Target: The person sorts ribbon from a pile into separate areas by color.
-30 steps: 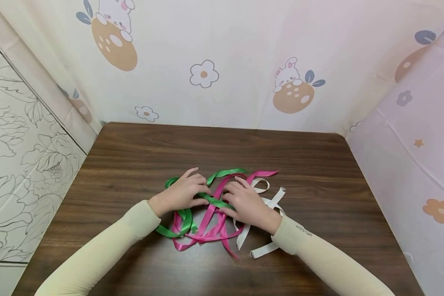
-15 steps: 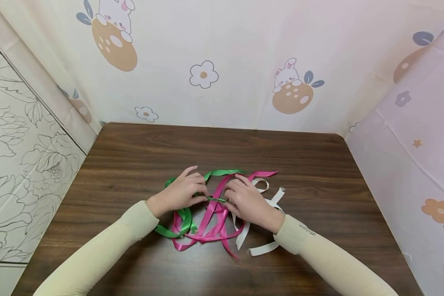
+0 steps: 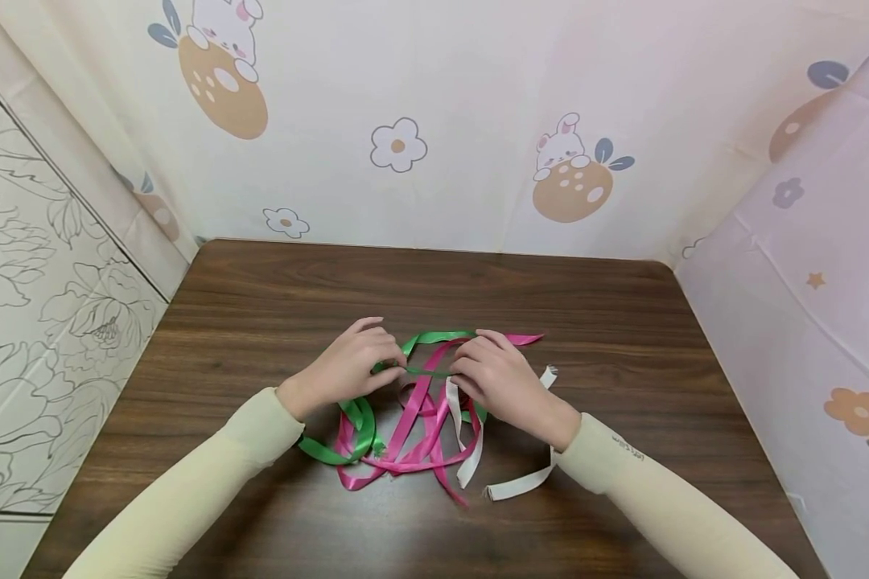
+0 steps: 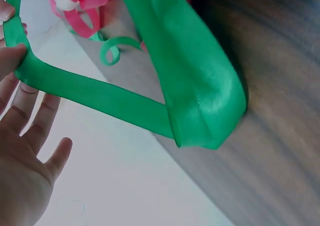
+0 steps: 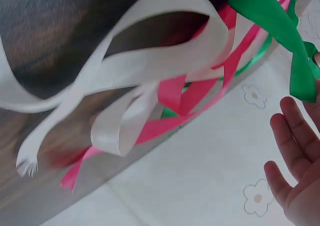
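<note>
My left hand [image 3: 351,360] pinches a green satin ribbon [image 4: 95,96] between thumb and forefinger, its other fingers spread apart. To its right, my right hand [image 3: 505,382] holds the same green length, seen at the right edge of the right wrist view, where the grip is partly cut off. A thin stretch of green runs between both hands, above the pile. Beneath lie tangled pink ribbon [image 3: 411,410] and white ribbon [image 5: 145,68] with a frayed end. More green loops [image 3: 364,434] curl below my left hand. The right hand hides part of the white ribbon.
The ribbons lie on a dark wood-grain table [image 3: 434,531]. Pale curtains [image 3: 471,96] printed with rabbits and flowers hang behind and at the right. A white panel with drawn flowers [image 3: 51,322] stands to the left.
Both hands have moved slightly farther from me, the right one also to the right. The green stretch between them has turned edge-on and shifted up, and white ribbon near the right hand has shifted.
</note>
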Available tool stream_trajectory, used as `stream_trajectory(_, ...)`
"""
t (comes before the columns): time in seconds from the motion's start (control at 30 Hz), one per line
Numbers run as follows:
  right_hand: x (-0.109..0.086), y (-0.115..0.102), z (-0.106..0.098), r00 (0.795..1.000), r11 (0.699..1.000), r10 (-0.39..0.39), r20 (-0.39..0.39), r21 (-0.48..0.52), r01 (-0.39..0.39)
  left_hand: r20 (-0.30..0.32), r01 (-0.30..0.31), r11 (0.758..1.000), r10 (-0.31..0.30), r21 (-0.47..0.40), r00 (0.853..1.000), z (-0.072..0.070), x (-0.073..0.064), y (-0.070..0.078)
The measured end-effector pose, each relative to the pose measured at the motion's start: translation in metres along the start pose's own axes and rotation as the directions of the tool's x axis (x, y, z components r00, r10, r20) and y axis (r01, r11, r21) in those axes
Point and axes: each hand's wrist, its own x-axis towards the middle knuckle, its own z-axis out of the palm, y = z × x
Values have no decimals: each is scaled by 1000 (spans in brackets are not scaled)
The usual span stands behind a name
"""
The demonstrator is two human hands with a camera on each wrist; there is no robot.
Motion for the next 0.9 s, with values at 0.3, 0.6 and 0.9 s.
stream_trajectory(0.3, -1, 7, -18, 998, 998, 51, -46, 41, -50, -37, 24, 1000, -25, -10, 999, -12, 2, -2)
stream_trajectory(0.6, -3, 15, -37, 992, 991, 117, -42, 77, -113, -81, 29, 998, -34, -54, 996, -20, 4, -5)
stream_trajectory(0.9, -9, 35, -55, 975, 987, 100, -199, 144, -72, -238, -45, 997, 29, -64, 971, -31, 5, -11)
